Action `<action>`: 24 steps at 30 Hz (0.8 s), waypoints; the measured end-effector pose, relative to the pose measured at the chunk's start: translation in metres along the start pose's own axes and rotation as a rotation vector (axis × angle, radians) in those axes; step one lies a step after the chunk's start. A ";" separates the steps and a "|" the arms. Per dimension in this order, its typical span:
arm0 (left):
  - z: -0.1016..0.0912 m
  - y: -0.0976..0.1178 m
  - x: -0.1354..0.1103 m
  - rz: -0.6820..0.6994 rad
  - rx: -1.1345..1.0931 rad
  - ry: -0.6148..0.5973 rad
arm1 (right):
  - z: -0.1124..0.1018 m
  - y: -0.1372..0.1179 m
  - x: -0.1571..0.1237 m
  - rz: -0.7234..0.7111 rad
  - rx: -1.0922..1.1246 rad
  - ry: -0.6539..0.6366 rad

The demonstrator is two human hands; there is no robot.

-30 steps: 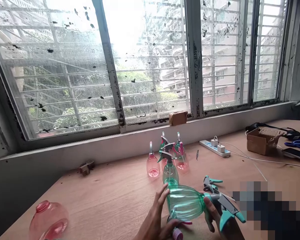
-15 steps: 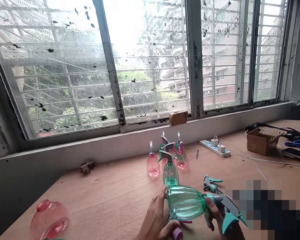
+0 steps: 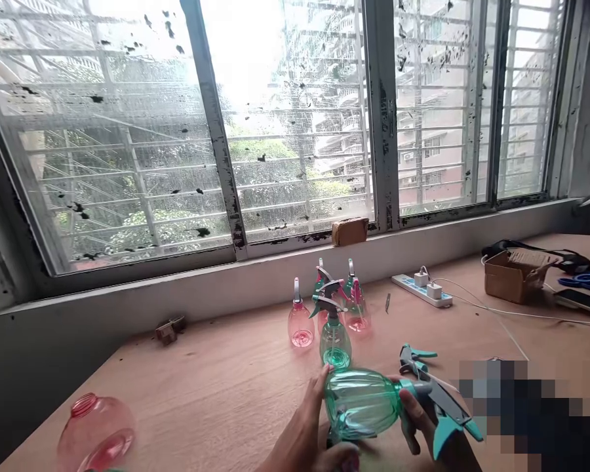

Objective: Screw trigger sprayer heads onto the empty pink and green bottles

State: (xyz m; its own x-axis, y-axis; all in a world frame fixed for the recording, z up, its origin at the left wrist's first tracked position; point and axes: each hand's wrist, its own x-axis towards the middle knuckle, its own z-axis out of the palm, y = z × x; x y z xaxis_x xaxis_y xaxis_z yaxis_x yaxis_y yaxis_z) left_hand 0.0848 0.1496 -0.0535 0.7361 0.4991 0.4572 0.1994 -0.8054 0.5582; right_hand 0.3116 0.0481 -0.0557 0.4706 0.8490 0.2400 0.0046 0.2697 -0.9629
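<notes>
I hold a clear green spray bottle [image 3: 361,403] on its side, low over the wooden table [image 3: 216,387]. My left hand [image 3: 307,429] cups the bottle's base end, fingers curled against it. Around the neck, by the teal and grey trigger head [image 3: 447,413], my right hand [image 3: 415,419] is wrapped. A pink part lies under my left hand, mostly hidden. A loose teal trigger head [image 3: 415,359] rests on the table just behind the bottle.
Several small pink and green spray bottles [image 3: 332,314] stand near the window sill. A headless pink bottle [image 3: 96,432] lies at the lower left. A power strip [image 3: 423,290], a cardboard box [image 3: 514,275] and a phone [image 3: 580,301] sit to the right.
The green bottle has shifted slightly left and up in my hands, and my left hand now covers more of the pink part below it.
</notes>
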 end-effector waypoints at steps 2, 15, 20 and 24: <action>-0.006 0.008 0.001 0.060 -0.067 -0.034 | -0.003 0.002 0.002 0.005 0.006 -0.016; 0.008 0.006 0.004 0.152 0.161 0.184 | -0.003 -0.002 0.006 0.021 0.017 -0.083; 0.007 0.009 0.006 0.036 0.283 0.087 | -0.005 -0.001 0.004 0.049 -0.096 -0.011; 0.005 0.002 0.005 -0.001 0.235 0.047 | -0.002 -0.010 0.000 0.066 -0.121 0.045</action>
State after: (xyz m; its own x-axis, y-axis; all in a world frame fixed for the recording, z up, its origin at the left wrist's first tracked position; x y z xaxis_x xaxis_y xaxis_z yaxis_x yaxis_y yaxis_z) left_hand 0.0917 0.1491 -0.0538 0.7058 0.5096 0.4920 0.3493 -0.8547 0.3841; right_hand 0.3135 0.0449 -0.0466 0.5127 0.8411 0.1725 0.0773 0.1549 -0.9849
